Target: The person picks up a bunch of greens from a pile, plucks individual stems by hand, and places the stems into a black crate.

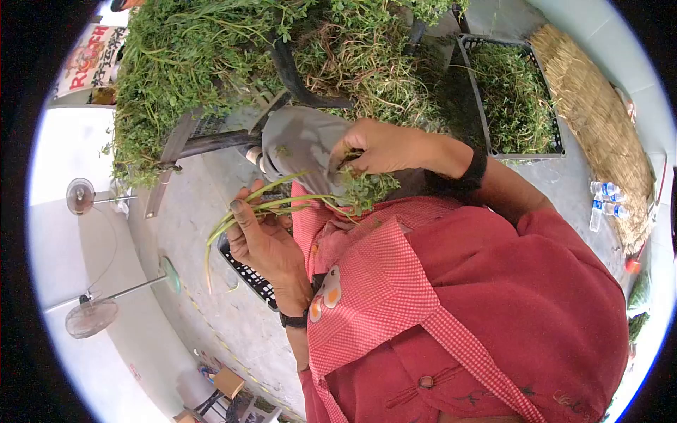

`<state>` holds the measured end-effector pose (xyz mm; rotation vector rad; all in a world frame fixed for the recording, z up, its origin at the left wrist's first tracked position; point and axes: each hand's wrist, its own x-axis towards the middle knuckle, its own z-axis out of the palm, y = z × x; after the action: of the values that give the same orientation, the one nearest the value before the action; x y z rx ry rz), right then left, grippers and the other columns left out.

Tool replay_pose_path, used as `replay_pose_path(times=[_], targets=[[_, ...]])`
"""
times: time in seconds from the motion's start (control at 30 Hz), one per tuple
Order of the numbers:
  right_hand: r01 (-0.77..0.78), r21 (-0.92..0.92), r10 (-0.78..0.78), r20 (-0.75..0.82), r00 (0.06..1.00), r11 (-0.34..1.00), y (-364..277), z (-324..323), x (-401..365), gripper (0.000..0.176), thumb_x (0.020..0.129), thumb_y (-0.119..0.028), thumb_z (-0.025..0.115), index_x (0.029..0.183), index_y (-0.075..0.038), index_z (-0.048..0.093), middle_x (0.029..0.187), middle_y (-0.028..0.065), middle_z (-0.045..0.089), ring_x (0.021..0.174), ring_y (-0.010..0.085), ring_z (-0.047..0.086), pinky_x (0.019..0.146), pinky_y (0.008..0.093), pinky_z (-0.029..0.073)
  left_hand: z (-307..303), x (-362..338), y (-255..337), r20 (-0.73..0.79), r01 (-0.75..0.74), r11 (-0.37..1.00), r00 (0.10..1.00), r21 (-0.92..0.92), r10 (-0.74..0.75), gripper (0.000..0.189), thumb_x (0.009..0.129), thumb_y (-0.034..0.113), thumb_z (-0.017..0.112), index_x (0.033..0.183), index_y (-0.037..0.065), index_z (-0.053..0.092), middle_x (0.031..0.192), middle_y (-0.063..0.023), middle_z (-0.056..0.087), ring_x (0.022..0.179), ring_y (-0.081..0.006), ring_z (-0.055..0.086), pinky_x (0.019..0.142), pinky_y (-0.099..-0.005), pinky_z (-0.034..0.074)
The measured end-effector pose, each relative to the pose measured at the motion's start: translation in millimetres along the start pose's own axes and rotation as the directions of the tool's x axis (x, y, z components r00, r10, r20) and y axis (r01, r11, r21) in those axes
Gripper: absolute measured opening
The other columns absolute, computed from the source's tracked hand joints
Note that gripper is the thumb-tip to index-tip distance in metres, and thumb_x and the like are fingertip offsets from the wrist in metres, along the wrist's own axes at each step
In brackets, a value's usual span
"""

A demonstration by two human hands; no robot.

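My left hand (264, 243) is closed around a thin bunch of long, pale-green stems (282, 204), its thumb pressed along them. The cut-looking ends hang out to the left. Toward the right, the bunch runs into small green leaves (367, 192) over my lap. Right above those leaves, my right hand (370, 146) is curled with its fingertips together. A small dark bit shows between the fingers, but what they grip is mostly hidden. Beneath the hands are a grey-clothed knee (296, 137) and a red checked apron (381, 296).
A large heap of leafy greens (204, 63) lies on a raised frame ahead. A black crate (486, 127) holding more greens stands at right, beside a rolled straw mat (592, 120) and water bottles (606, 201). Another black crate (254, 278) is partly hidden below my left hand. Fans (92, 317) stand at left.
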<state>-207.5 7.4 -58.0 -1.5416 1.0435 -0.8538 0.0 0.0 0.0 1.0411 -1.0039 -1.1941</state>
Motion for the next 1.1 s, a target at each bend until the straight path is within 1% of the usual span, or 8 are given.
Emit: replay_pose_path(times=[0.07, 0.2, 0.3, 0.37, 0.6, 0.77, 0.8, 1.1], targets=[[0.219, -0.164, -0.224, -0.018, 0.974, 0.962, 4.1, 4.1, 2.9, 0.025, 0.074, -0.022, 0.062, 0.092, -0.005, 0.065, 0.074, 0.0167, 0.063, 0.065, 0.022, 0.059, 0.063, 0.0344, 0.045, -1.3, 0.6, 0.5, 0.019, -0.039, 0.999, 0.999, 0.014, 0.038, 0.026, 0.087, 0.027, 0.057, 0.099, 0.004, 0.057, 0.099, -0.015, 0.063, 0.064, -0.0109, 0.056, 0.045, -0.0196, 0.04], [0.005, -0.26, 0.029, 0.128, 0.991, 0.966, -9.8, 11.3, -5.7, 0.022, 0.074, -0.001, 0.058, 0.094, -0.001, 0.065, 0.085, 0.0034, 0.065, 0.073, 0.0098, 0.054, 0.065, 0.0272, 0.044, -1.5, -3.1, -2.6, 0.018, -0.038, 0.999, 0.999, 0.012, 0.038, 0.027, 0.087, 0.027, 0.058, 0.1, 0.004, 0.057, 0.099, -0.0145, 0.063, 0.064, -0.0102, 0.056, 0.045, -0.0195, 0.038], [-0.104, -0.111, 0.121, 0.149, 0.981, 0.988, 12.1, 26.1, -6.8, 0.021, 0.073, -0.001, 0.058, 0.092, 0.001, 0.065, 0.083, 0.0033, 0.064, 0.071, 0.0096, 0.054, 0.063, 0.0266, 0.044, -0.6, -3.5, -2.6, 0.036, -0.072, 0.997, 0.997, 0.018, 0.072, 0.027, 0.087, 0.028, 0.058, 0.1, 0.004, 0.057, 0.099, -0.0141, 0.063, 0.065, -0.01, 0.056, 0.047, -0.0197, 0.039], [-0.14, 0.356, 0.075, 0.191, 0.979, 0.924, 11.3, 35.2, -7.9, 0.013, 0.072, -0.009, 0.058, 0.082, -0.001, 0.064, 0.064, -0.0016, 0.058, 0.056, 0.0097, 0.049, 0.051, 0.0281, 0.039, 0.7, -3.3, -2.4, 0.021, -0.072, 0.997, 0.997, 0.007, 0.072, 0.028, 0.087, 0.028, 0.058, 0.101, 0.004, 0.057, 0.099, -0.0141, 0.063, 0.066, -0.0106, 0.056, 0.049, -0.0203, 0.041], [-0.212, 0.26, 0.199, 0.078, 0.977, 0.942, -18.1, 14.0, -17.4, 0.019, 0.078, -0.01, 0.06, 0.092, 0.003, 0.061, 0.077, -0.0002, 0.056, 0.066, 0.0068, 0.046, 0.056, 0.0224, 0.038, 0.4, -2.7, 0.0, 0.016, -0.107, 0.994, 0.994, 0.025, 0.106, 0.029, 0.087, 0.027, 0.057, 0.103, 0.003, 0.056, 0.1, -0.0151, 0.063, 0.072, -0.0138, 0.058, 0.054, -0.0227, 0.044], [-0.017, 0.033, 0.017, 0.022, 1.0, 0.999, 14.0, 12.2, -7.1, 0.031, 0.081, -0.026, 0.053, 0.091, 0.002, 0.06, 0.072, 0.0038, 0.058, 0.065, 0.0113, 0.05, 0.057, 0.0302, 0.042, -4.2, -1.4, -4.6, 0.014, -0.107, 0.991, 0.994, 0.081, 0.106, 0.032, 0.089, 0.027, 0.054, 0.107, 0.001, 0.054, 0.102, -0.015, 0.062, 0.078, -0.014, 0.056, 0.059, -0.0241, 0.043], [0.027, 0.048, -0.027, 0.012, 1.0, 0.998, 9.8, 9.4, -8.1, 0.03, 0.081, -0.025, 0.054, 0.09, 0.004, 0.058, 0.071, 0.0065, 0.057, 0.065, 0.0117, 0.049, 0.058, 0.0314, 0.041, -0.6, -5.4, -2.2, 0.037, -0.161, 0.933, 0.987, 0.322, 0.158, 0.032, 0.09, 0.026, 0.052, 0.109, 0.0, 0.054, 0.105, -0.0144, 0.061, 0.08, -0.0143, 0.055, 0.062, -0.0249, 0.043], [0.424, -0.25, -0.445, -0.031, 0.895, 0.87, 1.6, 5.5, -19.0, 0.019, 0.078, -0.013, 0.05, 0.084, 0.005, 0.052, 0.066, 0.0203, 0.052, 0.057, 0.0262, 0.049, 0.056, 0.0352, 0.039, 0.7, -5.9, 0.1, 0.09, -0.212, 0.963, 0.976, 0.169, 0.199, 0.033, 0.09, 0.027, 0.05, 0.107, -0.002, 0.055, 0.106, -0.0128, 0.06, 0.081, -0.0158, 0.055, 0.064, -0.0251, 0.042]])
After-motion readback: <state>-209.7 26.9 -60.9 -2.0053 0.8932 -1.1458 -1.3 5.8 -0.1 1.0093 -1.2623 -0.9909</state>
